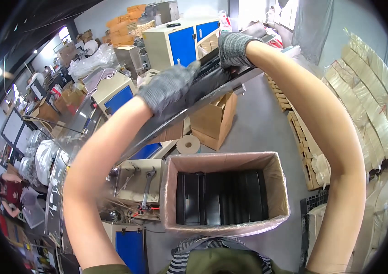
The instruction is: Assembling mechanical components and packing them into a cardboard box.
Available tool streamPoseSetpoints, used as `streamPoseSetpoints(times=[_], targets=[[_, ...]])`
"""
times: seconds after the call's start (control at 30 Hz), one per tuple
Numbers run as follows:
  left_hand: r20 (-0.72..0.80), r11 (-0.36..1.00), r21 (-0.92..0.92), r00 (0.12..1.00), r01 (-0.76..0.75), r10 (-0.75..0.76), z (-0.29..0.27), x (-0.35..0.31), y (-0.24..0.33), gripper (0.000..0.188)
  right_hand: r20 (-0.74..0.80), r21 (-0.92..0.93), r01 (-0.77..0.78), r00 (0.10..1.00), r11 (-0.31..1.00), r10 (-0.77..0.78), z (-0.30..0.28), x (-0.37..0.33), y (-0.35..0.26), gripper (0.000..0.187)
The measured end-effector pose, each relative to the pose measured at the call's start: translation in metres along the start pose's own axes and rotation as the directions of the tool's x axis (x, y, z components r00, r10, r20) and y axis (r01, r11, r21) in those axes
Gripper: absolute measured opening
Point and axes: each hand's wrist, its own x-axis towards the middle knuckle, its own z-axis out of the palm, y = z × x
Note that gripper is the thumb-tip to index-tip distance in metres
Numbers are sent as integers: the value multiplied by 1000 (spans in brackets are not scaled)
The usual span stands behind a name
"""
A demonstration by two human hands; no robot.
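Note:
Grey knitted gloves cover both my hands, which reach forward over a long metal-edged machine bed. On the bed lie black ribbed plastic strips. At their far right end, my right hand is closed, its fingers curled down around them. Smeared by motion, my left hand is against the near left part of the black pieces; its grip is unclear. Below, close to my body, an open cardboard box with a clear plastic liner holds flat black plastic pieces laid side by side.
An adjustable wrench lies on a beige cabinet left of the box. A cardboard carton and a tape roll stand beyond it. Wrapped stacks on wooden pallets line the right. Another person is at the far left.

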Motion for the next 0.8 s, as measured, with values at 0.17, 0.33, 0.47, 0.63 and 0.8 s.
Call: streamPoseSetpoints(times=[0.17,0.33,0.47,0.63,0.8], targets=[[-199,974,-153,971,-166,134,54,-43,5,42,-2,161,5,1000,987,-5,20,-1,5,28],[-653,845,-501,722,-185,-229,88,-63,70,46,-561,-67,-89,827,994,36,11,-34,-7,12],[-616,968,-75,774,-241,145,231,-96,88,58,-694,246,193,719,950,34,72,-106,-57,16],[483,902,-355,875,245,-48,455,-131,145,94,-161,596,114,987,795,-20,283,-166,-122,38],[640,907,-366,764,206,85,536,-130,194,110,416,622,134,778,771,-471,493,-244,-231,69]])
